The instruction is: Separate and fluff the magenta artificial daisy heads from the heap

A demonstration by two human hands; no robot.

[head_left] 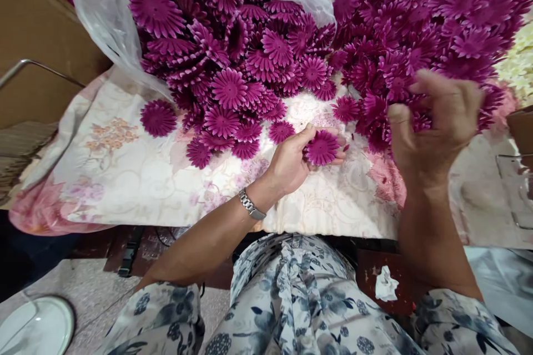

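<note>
My left hand (293, 161), with a metal watch (251, 204) on the wrist, holds a purple artificial flower head (322, 147) between thumb and fingers, its petals facing up. To the right, my right hand (437, 122) is raised in front of a large heap of purple flower heads (420, 28). Its thumb and curled fingers stand apart, blurred by motion, and I see nothing between them. Behind my left hand, more purple flower heads (229, 89) spill from a clear plastic bag (104, 16). One single flower head (158, 117) lies apart at the left.
A floral tablecloth (137, 188) covers the table. Cardboard boxes stand at the left (37, 55) and at the right edge (522, 130). Pale yellow flowers (518, 64) show at the far right. Below are a crumpled white tissue (386, 284) and a round white object (37, 324).
</note>
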